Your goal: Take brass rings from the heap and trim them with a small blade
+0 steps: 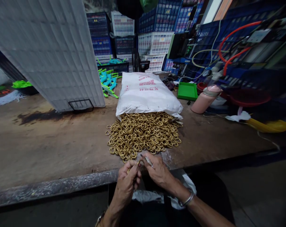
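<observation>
A heap of brass-coloured rings (143, 134) spills from the open mouth of a white sack (146, 91) lying on the brown workbench (50, 148). At the bench's near edge, just in front of the heap, my left hand (127, 183) is closed in a pinch on one brass ring (139, 163). My right hand (158, 171) is closed around a small metal tool (147, 160) whose tip meets that ring. Both hands touch each other at the fingertips. A bangle sits on my right wrist.
A grey ribbed crate (55, 53) stands on the bench at the left. A green tray (187, 91), a pink bottle (204, 101) and a yellow object (268, 126) lie at the right. Stacked blue and white crates and hoses fill the back. White plastic lies on my lap.
</observation>
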`<state>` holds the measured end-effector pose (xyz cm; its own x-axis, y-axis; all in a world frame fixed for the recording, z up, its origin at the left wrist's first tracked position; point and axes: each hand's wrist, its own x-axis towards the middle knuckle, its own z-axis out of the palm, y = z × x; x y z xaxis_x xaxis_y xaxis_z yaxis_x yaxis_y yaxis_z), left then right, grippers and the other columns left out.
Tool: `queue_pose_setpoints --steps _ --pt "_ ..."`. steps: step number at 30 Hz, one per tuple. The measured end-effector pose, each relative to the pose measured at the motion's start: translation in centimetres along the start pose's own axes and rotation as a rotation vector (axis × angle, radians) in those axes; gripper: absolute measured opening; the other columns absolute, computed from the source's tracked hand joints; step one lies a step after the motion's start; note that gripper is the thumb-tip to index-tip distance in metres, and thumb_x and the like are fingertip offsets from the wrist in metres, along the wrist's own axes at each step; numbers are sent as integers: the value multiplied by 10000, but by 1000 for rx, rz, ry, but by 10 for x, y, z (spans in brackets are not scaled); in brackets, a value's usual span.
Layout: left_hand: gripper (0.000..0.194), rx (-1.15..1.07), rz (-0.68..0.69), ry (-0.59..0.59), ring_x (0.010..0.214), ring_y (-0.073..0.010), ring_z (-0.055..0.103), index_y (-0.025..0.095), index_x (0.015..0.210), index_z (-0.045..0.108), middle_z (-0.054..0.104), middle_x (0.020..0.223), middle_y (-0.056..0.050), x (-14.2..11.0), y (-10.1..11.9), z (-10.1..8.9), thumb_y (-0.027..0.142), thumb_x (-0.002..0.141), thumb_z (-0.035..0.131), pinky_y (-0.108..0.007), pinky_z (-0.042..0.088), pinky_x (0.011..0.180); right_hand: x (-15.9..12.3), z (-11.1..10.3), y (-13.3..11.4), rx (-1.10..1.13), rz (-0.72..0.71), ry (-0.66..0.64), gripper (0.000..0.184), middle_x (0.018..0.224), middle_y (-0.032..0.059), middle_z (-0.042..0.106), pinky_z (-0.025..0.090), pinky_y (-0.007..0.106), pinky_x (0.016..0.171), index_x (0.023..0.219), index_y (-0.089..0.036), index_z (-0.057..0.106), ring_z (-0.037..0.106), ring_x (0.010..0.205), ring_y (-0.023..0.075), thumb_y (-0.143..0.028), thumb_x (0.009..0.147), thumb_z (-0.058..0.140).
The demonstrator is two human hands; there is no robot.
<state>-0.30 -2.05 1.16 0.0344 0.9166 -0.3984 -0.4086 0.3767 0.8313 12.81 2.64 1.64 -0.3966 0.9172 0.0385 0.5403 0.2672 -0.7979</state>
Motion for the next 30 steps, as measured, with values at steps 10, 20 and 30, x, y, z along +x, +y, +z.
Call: queue_pose_setpoints --steps 10,20,30 --pt "334 129 32 70 370 -23 373 169 704 459 486 519 64 3 0 3 471 673 597 -124 229 350 -8 5 2 -379 -28 -155 266 654 9 567 267 224 540 835 -182 482 494 590 135 -59 624 376" --pt "241 -93 -34 -106 375 -24 371 168 739 488 486 517 57 -19 4 -2 391 746 581 -128 230 356 8 3 23 -572 125 -38 199 729 51 626 243 243 536 871 -167 504 548 629 146 -97 745 367" --pt "284 -263 -72 4 480 -62 455 165 766 561 605 731 -22 -9 8 -8 388 638 680 -145 277 364 29 22 13 -559 -9 -9 304 837 26 634 299 240 627 1020 -220 471 567 748 154 -106 748 400"
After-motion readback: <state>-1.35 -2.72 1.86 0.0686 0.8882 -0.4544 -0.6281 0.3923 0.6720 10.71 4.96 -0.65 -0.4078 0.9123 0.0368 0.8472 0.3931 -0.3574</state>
